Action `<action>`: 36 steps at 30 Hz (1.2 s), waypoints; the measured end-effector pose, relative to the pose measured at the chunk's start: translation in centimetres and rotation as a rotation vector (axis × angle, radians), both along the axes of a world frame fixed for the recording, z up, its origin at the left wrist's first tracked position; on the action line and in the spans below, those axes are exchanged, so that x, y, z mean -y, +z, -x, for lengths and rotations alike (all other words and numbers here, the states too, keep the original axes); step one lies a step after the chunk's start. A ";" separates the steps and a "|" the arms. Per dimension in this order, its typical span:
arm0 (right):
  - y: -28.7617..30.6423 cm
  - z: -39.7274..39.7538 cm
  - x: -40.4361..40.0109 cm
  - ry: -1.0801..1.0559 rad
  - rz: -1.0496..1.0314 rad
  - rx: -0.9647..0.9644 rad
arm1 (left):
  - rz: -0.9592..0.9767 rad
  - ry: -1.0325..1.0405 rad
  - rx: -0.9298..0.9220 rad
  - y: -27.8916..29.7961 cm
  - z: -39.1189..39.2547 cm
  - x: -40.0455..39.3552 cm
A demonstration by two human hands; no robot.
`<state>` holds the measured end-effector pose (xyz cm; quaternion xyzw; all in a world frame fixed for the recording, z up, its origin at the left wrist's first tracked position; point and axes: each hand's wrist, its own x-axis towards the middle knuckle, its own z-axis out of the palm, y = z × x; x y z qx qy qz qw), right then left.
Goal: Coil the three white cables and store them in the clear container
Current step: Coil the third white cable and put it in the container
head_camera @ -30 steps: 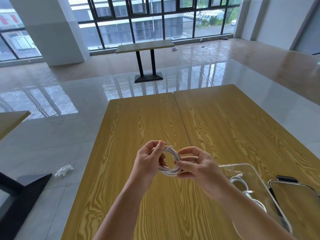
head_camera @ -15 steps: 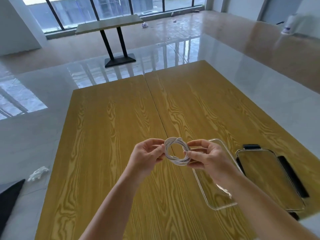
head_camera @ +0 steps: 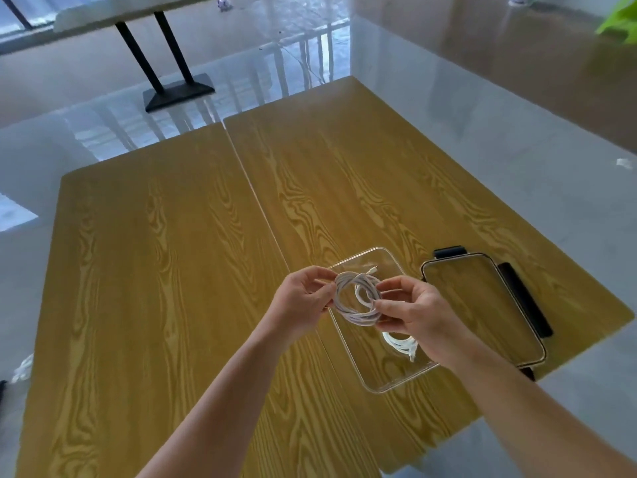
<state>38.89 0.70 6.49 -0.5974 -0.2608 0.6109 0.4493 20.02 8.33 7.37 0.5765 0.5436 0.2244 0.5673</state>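
Note:
A coiled white cable (head_camera: 348,310) hangs in the air between both hands, above the far half of the clear container (head_camera: 370,382). My left hand (head_camera: 303,300) pinches the coil's left side. My right hand (head_camera: 413,310) pinches its right side. Inside the container lies another coiled white cable (head_camera: 401,343), partly hidden by my right hand. A white plug end (head_camera: 372,269) shows at the container's far end.
The container's lid (head_camera: 482,305), clear with black latches, lies flat just right of the container. Both sit near the right edge of the two joined wooden tables (head_camera: 155,270). Another table on a black stand (head_camera: 179,91) is across the shiny floor.
Both hands carried the coil to the right, from over bare table to above the container. The camera tilted down and right, bringing the container and lid further into view.

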 end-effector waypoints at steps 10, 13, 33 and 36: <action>-5.6 -0.1 1.5 -0.013 0.224 0.101 | -0.161 -0.367 -0.470 -4.6 -3.4 -1.1; -6.9 -0.2 1.4 -0.016 0.258 0.138 | -0.164 -0.437 -0.547 -5.8 -4.4 -1.7; -10.0 -0.6 -0.4 0.337 0.458 0.548 | -0.130 -0.900 -0.898 -11.3 -8.4 -5.6; -10.3 -0.6 -0.5 0.380 0.460 0.580 | -0.135 -0.982 -0.957 -11.6 -8.7 -5.9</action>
